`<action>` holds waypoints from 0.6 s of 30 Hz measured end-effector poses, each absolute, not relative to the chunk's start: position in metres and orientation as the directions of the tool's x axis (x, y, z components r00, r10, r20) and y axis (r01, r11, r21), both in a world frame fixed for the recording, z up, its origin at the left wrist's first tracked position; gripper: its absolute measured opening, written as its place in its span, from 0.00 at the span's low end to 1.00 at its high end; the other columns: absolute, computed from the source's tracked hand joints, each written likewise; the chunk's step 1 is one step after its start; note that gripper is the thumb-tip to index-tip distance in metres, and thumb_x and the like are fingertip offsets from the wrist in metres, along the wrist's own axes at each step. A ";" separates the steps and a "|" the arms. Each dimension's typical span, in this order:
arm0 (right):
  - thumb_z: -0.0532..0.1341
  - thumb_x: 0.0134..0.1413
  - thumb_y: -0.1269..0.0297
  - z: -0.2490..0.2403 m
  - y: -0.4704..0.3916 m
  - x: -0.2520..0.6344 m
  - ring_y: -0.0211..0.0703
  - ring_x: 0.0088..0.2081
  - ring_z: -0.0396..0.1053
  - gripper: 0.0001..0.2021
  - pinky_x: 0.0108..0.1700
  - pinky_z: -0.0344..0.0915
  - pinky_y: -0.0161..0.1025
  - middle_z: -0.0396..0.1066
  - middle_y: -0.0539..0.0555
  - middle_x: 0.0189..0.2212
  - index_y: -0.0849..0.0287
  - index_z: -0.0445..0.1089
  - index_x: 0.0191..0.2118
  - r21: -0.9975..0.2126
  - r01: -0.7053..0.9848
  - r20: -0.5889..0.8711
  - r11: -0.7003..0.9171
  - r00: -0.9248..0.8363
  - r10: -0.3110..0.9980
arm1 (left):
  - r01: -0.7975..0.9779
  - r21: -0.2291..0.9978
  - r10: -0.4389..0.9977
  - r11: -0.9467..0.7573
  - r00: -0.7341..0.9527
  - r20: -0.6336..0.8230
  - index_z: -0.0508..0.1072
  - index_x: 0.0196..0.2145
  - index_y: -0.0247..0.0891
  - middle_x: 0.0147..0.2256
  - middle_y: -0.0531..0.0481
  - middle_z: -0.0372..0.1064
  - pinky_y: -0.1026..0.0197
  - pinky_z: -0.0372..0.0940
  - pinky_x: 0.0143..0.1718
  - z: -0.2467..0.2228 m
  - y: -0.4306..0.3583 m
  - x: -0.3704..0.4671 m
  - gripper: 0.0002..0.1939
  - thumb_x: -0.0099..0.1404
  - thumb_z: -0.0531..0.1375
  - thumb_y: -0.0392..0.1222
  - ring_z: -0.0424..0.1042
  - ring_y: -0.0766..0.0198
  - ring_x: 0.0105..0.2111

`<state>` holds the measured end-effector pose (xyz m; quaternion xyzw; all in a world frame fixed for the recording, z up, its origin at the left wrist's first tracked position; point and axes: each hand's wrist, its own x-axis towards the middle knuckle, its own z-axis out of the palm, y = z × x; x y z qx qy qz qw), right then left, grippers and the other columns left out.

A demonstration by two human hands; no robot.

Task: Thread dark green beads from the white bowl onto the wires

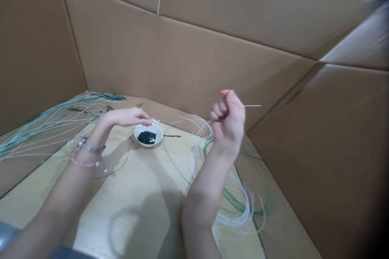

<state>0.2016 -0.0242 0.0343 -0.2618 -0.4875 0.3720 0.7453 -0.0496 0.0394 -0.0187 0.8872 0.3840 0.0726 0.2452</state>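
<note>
My left hand [130, 117] hovers at the back rim of a small white bowl [136, 140], palm down. Its fingers are together and bent downward; the thumb and whatever may be between them are hidden. Small dark green or black pieces [146, 137] lie inside the bowl. Higher up on the right, my right hand [228, 117] is raised with its fingers curled closed around a thin white cord [253, 105]. A short straight end of that cord sticks out to the right past the hand.
Looped white and green cords [240, 220] lie on the right beside my forearm. A bundle of pale cords with dark ends [60, 111] spreads at the left. A dark strung strip [172, 136] lies right of the bowl. Tall cardboard walls [188, 64] surround the tabletop [121, 202].
</note>
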 end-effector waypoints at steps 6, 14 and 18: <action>0.64 0.51 0.59 0.040 -0.037 0.183 0.27 0.16 0.34 0.08 0.18 0.32 0.33 0.39 0.40 0.13 0.59 0.74 0.31 -0.753 -0.045 0.648 0.656 0.116 0.753 | 0.919 0.258 0.821 -0.300 0.386 -0.421 0.72 0.40 0.31 0.40 0.45 0.71 0.53 0.67 0.43 -0.053 0.079 -0.074 0.13 0.64 0.59 0.45 0.71 0.60 0.39; 0.62 0.54 0.59 0.043 -0.051 0.162 0.27 0.17 0.37 0.08 0.19 0.35 0.34 0.41 0.41 0.15 0.57 0.74 0.30 -0.740 0.021 0.673 0.672 0.025 0.740 | 0.946 0.180 0.723 -0.271 0.323 -0.610 0.71 0.43 0.33 0.42 0.46 0.69 0.54 0.69 0.41 -0.086 0.090 -0.058 0.12 0.65 0.58 0.43 0.71 0.60 0.40; 0.62 0.54 0.61 0.043 -0.051 0.162 0.28 0.16 0.35 0.07 0.19 0.33 0.34 0.39 0.41 0.14 0.57 0.74 0.30 -0.735 -0.041 0.676 0.676 0.028 0.736 | 0.948 0.167 0.739 -0.271 0.317 -0.595 0.70 0.44 0.33 0.43 0.45 0.69 0.53 0.69 0.42 -0.090 0.088 -0.058 0.13 0.65 0.58 0.43 0.71 0.60 0.41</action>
